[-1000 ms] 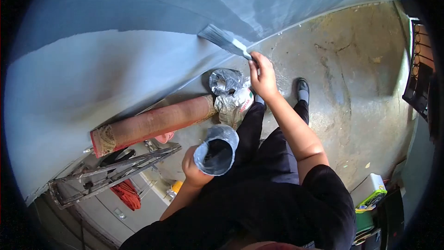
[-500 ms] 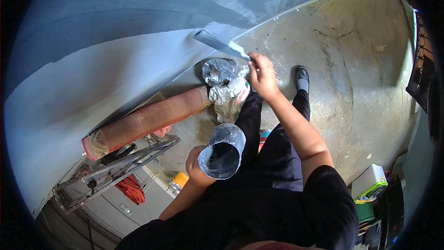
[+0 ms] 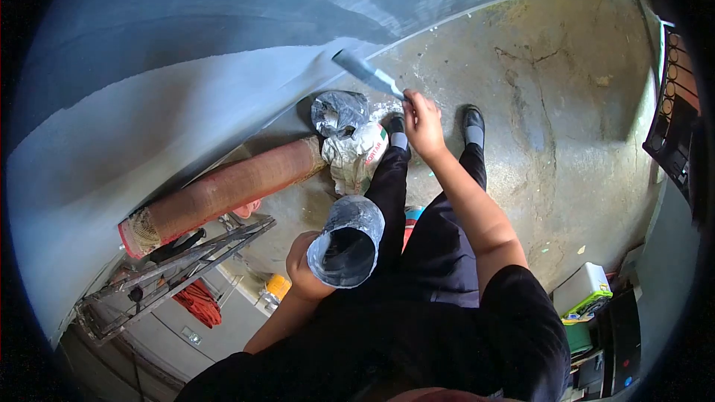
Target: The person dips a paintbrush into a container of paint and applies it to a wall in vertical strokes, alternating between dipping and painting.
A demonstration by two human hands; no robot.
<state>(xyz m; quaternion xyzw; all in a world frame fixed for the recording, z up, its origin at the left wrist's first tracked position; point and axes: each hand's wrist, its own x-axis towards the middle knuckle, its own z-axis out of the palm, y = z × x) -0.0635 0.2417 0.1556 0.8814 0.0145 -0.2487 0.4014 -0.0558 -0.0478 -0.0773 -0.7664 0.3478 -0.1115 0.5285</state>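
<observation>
Right hand (image 3: 424,125) closed around the paintbrush (image 3: 368,73) handle.

- A rough indoor utility or storage space, perhaps a garage; which exactly is unclear
- Bare, cracked, stained concrete floor (image 3: 588,201)
- Wall (image 3: 186,104) in two blue-gray tones, the darker ending in an uneven edge
- Crumpled bag (image 3: 357,155) printed "MORTAR" on the floor, near a rolled rug (image 3: 231,190)
- Worn metal frame (image 3: 175,272) beside the rug
- Ornamental metal grille (image 3: 670,93) at the far right
</observation>
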